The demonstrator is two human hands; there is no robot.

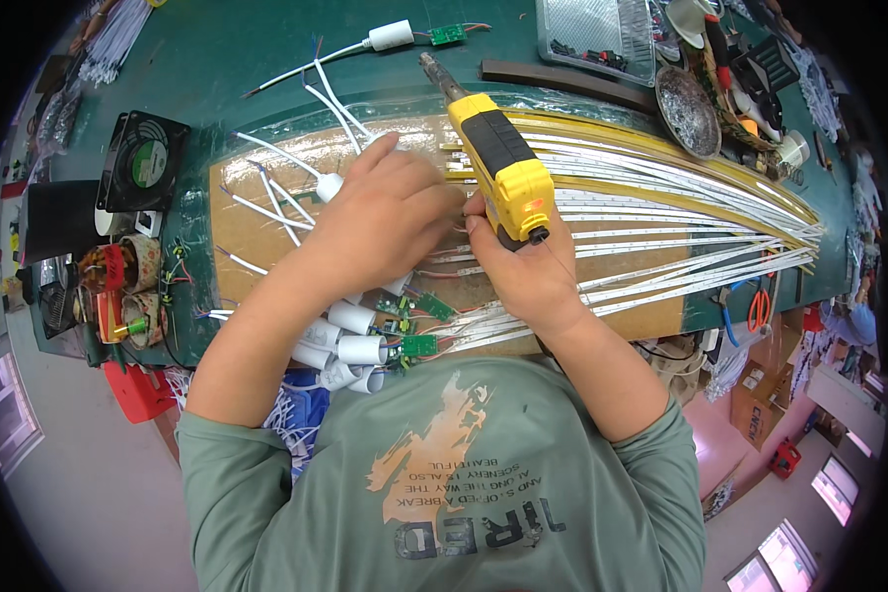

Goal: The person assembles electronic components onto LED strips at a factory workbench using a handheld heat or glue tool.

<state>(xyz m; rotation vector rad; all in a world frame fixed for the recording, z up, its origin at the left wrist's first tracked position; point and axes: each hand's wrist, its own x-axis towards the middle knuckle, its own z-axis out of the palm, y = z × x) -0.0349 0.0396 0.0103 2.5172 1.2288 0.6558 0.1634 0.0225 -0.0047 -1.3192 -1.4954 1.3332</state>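
Observation:
My right hand (pixel 531 268) is wrapped round the grip of a yellow and black soldering gun (pixel 500 148). Its metal tip points away toward the far side of the table. Curled inward beside it, my left hand (pixel 390 209) is closed over the ends of wires and strips; what its fingers hold is hidden. To the right fan out many thin white and yellow LED strips (pixel 641 202). Near my body lie white cylindrical housings (pixel 357 349) with small green circuit boards (pixel 419 344) wired to them. White cables (pixel 276 202) with bare ends spread left of my left hand.
Brown cardboard (pixel 229 197) covers part of the green table (pixel 227 59). A black fan (pixel 140 163) stands at left. One housing with cable (pixel 391 36) lies at the far side. A clear plastic tray (pixel 594 39), a dark bar (pixel 562 81) and a metal bowl (pixel 688 111) sit far right.

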